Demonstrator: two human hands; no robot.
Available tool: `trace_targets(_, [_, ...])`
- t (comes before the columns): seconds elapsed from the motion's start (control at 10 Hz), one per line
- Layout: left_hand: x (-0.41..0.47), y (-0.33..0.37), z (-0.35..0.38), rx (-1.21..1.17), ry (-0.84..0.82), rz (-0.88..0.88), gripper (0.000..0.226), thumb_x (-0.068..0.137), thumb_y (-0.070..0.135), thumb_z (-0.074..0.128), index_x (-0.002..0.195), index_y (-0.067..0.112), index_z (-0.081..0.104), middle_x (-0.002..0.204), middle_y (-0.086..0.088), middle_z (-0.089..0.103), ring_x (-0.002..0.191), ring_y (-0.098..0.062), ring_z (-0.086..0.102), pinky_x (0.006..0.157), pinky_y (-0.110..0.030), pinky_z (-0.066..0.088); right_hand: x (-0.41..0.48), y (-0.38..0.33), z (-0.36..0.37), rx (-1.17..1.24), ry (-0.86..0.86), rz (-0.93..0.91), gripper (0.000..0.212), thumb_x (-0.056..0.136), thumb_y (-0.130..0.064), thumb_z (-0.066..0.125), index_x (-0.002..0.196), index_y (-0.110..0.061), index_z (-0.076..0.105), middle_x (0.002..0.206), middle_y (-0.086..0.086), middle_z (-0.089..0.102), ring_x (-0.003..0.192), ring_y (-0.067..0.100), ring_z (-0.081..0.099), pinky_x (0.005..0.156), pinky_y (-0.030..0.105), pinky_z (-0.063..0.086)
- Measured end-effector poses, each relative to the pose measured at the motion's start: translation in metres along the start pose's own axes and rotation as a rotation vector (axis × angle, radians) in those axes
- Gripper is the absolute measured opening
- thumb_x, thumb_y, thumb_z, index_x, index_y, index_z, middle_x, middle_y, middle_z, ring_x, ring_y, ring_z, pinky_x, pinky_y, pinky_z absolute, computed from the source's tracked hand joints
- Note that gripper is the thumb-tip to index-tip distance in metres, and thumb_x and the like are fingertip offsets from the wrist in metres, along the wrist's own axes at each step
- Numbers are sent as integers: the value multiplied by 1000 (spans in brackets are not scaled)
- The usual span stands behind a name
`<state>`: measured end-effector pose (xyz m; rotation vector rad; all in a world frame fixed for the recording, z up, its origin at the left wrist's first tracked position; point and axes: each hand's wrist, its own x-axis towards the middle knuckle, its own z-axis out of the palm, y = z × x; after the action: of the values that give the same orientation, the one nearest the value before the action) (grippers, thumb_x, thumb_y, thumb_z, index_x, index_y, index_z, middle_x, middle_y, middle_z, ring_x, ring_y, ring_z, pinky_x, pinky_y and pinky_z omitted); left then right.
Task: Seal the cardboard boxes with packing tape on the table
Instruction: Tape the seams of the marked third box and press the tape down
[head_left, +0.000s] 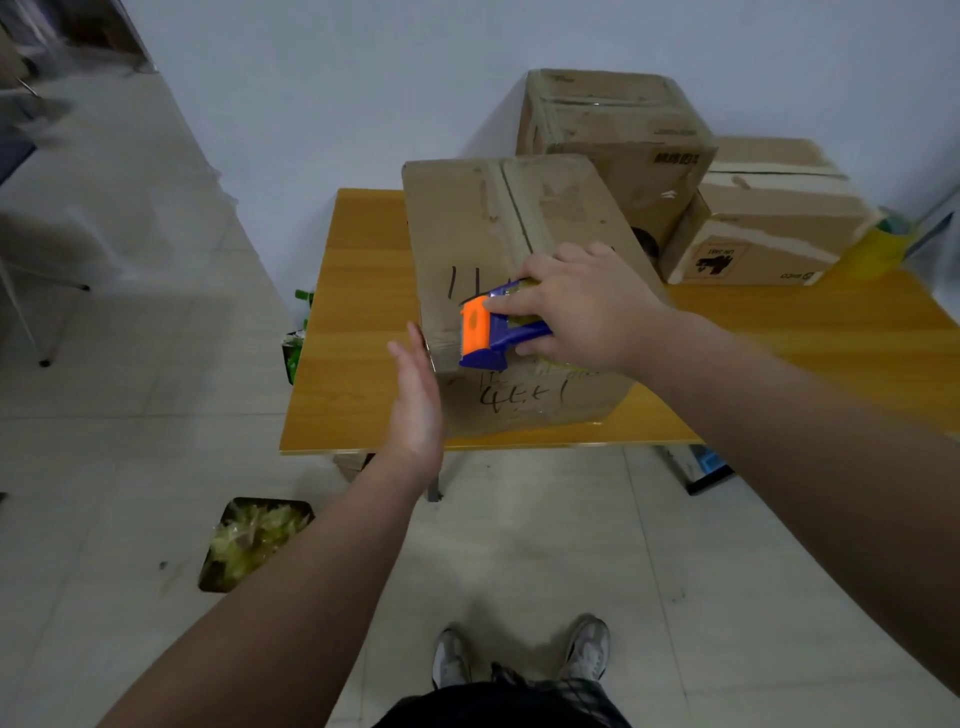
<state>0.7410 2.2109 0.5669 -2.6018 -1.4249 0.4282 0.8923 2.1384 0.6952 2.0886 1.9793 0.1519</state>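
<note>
I record the near cardboard box (498, 244) standing on the yellow table (358, 332) at its front edge, with my right hand (587, 312) gripping a blue-and-orange tape dispenser (498, 332) against the box's front face, fingers (511, 304) curled over the dispenser body. My left hand (415, 405) stands flat and on edge just beside the box's front-left corner, fingers straight and held together, holding nothing; I cannot tell if it touches the cardboard. Behind that box, towards the wall, two further boxes (618, 135) sit stacked, with a yellow-green tape roll (880, 244) at their far right.
</note>
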Motion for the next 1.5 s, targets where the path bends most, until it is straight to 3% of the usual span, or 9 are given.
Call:
trace_targets(0.1, [-2, -2, 5, 1, -18, 0, 82, 93, 57, 38, 142, -7, 25, 146, -36, 21, 135, -56, 15, 104, -62, 24, 0, -1, 0, -5, 7, 2, 57, 91, -54, 49, 144, -45, 29, 135, 3, 46, 119, 26, 44, 96, 40, 33])
trace_targets(0.2, [-17, -9, -7, -935, -179, -222, 73, 98, 54, 23, 148, 1, 20, 152, -21, 22, 140, -37, 21, 106, -42, 33, 0, 0, -2, 6, -10, -2, 57, 91, -55, 48, 144, -46, 28, 137, 2, 44, 120, 25, 43, 98, 41, 32])
trace_targets(0.3, [-10, -33, -5, -1666, -332, -138, 51, 102, 46, 20, 150, 29, 21, 156, 5, 19, 144, -15, 17, 111, -29, 22, 0, 1, -4, 16, -20, -3, 57, 91, -55, 48, 144, -46, 28, 138, 2, 43, 120, 25, 43, 99, 41, 32])
trace_targets(0.4, [8, -56, 8, -1357, 83, 264, 63, 97, 10, 45, 149, 35, 18, 154, 22, 7, 138, 10, 8, 112, -30, 25, 0, 0, -4, 24, -24, -3, 57, 91, -55, 48, 144, -46, 29, 139, 1, 42, 121, 25, 42, 98, 40, 31])
trace_targets(0.6, [41, -62, 1, -665, 303, 609, 68, 91, 20, 60, 147, 28, 22, 154, 10, -1, 141, -7, -6, 117, -35, 1, 0, 2, -6, 38, -29, -6, 57, 92, -54, 49, 144, -46, 28, 140, 1, 41, 122, 25, 41, 97, 39, 31])
trace_targets(0.9, [56, -50, 15, -570, 444, 651, 98, 67, 26, 83, 147, 14, 26, 154, -3, 25, 143, -15, 10, 117, -40, 11, 3, 3, -4, 39, -30, -17, 59, 91, -55, 49, 145, -45, 28, 140, 2, 42, 122, 24, 42, 97, 40, 32])
trace_targets(1.2, [49, -56, 11, -457, 618, 706, 56, 88, 41, 47, 133, 8, 50, 137, -10, 51, 129, -24, 45, 108, -43, 28, 6, 3, -3, -64, -58, -55, 71, 86, -67, 46, 147, -44, 18, 136, 6, 42, 116, 29, 46, 91, 42, 38])
trace_targets(1.4, [37, -51, 6, -464, 690, 610, 47, 77, 15, 76, 120, 3, 62, 124, -13, 62, 116, -31, 58, 100, -49, 33, 14, 6, -10, -156, -86, -121, 71, 88, -65, 46, 148, -43, 16, 127, 8, 45, 103, 27, 52, 73, 33, 38])
trace_targets(1.5, [34, -50, 2, -453, 655, 573, 49, 73, 13, 80, 119, 3, 63, 123, -12, 63, 114, -30, 59, 99, -50, 32, 9, 12, -16, -192, -72, -171, 71, 88, -64, 45, 148, -42, 15, 127, 6, 44, 106, 25, 50, 80, 34, 39])
